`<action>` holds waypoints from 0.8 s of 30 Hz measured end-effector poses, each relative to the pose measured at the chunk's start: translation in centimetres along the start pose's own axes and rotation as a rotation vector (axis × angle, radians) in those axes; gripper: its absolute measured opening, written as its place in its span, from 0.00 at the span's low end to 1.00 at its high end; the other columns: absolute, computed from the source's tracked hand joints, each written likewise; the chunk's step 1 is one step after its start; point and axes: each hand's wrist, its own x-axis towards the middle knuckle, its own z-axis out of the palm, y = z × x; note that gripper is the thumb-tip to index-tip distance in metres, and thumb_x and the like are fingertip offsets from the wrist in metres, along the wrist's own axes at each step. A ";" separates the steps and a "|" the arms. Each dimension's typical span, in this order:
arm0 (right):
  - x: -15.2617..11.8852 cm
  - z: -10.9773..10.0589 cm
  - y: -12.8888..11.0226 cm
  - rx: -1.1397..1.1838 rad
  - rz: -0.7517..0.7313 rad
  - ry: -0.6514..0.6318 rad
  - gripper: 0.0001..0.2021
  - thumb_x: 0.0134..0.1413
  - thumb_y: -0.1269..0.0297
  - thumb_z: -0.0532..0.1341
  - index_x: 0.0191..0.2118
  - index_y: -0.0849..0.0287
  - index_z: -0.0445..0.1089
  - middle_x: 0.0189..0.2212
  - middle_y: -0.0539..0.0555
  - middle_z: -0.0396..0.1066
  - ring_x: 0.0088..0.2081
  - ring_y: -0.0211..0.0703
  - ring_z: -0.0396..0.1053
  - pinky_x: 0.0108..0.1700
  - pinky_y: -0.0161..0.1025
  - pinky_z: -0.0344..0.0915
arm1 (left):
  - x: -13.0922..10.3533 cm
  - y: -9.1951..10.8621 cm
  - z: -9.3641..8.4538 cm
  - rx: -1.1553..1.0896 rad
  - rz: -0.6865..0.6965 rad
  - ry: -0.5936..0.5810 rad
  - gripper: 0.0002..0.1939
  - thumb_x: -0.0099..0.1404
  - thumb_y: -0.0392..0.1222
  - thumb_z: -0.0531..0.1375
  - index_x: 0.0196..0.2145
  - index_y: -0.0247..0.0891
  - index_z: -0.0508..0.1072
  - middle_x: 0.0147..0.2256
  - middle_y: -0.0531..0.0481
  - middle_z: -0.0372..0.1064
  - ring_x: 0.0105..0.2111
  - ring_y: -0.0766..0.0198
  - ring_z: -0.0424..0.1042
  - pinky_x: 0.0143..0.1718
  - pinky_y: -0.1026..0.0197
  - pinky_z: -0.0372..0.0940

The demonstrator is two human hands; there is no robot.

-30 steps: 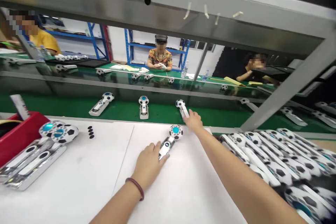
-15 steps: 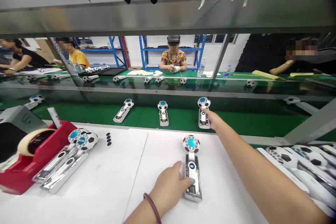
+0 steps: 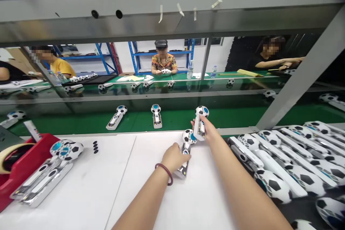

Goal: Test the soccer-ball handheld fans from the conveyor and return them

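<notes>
My left hand is closed around the clear-fronted handle of a soccer-ball-headed handheld device, tilted just above or on the white worktop. My right hand grips the handle of a second soccer-ball-headed device at the near edge of the green conveyor belt, just beyond the first. The two devices are close together; I cannot tell whether they touch. Two more such devices lie on the belt, one upright in view and one slanted.
Two similar devices rest beside a red tape dispenser at left. Several black oval pads lie near them. Rows of devices fill the right side. A metal post and overhead shelf frame the belt; co-workers sit across.
My right hand has lifted the device off the belt and brought it nearer. The left hand has closed round its device and moved it forward. The view has swung right.
</notes>
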 end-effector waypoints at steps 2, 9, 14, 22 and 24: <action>-0.2 -0.3 0.0 0.013 0.011 -0.016 0.16 0.56 0.54 0.55 0.29 0.64 0.66 0.24 0.56 0.71 0.25 0.38 0.71 0.25 0.32 0.69 | 0.4 -0.4 -0.4 -0.134 -0.003 -0.076 0.14 0.45 0.43 0.62 0.29 0.37 0.64 0.29 0.45 0.69 0.34 0.50 0.71 0.33 0.56 0.63; -0.3 -0.2 -1.3 -0.011 -0.132 -0.056 0.13 0.54 0.54 0.57 0.34 0.60 0.66 0.25 0.52 0.72 0.28 0.40 0.72 0.26 0.34 0.69 | 1.6 -1.8 -2.6 -0.763 0.094 -0.063 0.19 0.56 0.44 0.57 0.44 0.41 0.57 0.38 0.49 0.68 0.36 0.62 0.72 0.37 0.61 0.67; -0.5 0.7 -0.4 -0.174 -0.140 -0.105 0.17 0.52 0.50 0.58 0.36 0.61 0.66 0.22 0.54 0.71 0.24 0.43 0.72 0.24 0.36 0.68 | 2.5 -2.1 -4.2 -1.145 0.027 0.054 0.22 0.61 0.59 0.51 0.39 0.36 0.65 0.27 0.48 0.69 0.27 0.61 0.72 0.29 0.61 0.67; -1.4 3.3 4.0 -0.182 -0.315 -0.290 0.25 0.40 0.39 0.59 0.30 0.60 0.64 0.19 0.50 0.68 0.20 0.37 0.66 0.21 0.32 0.62 | 2.3 -2.2 -5.1 -0.912 0.075 0.422 0.36 0.53 0.72 0.46 0.29 0.33 0.71 0.19 0.48 0.66 0.22 0.60 0.68 0.23 0.61 0.62; -1.5 3.5 5.0 -0.144 -0.367 -0.319 0.29 0.35 0.35 0.59 0.31 0.60 0.64 0.23 0.51 0.70 0.25 0.40 0.68 0.24 0.34 0.64 | 2.1 -2.6 -5.7 -0.762 0.200 0.620 0.30 0.54 0.68 0.51 0.28 0.35 0.71 0.22 0.48 0.67 0.26 0.60 0.68 0.28 0.62 0.62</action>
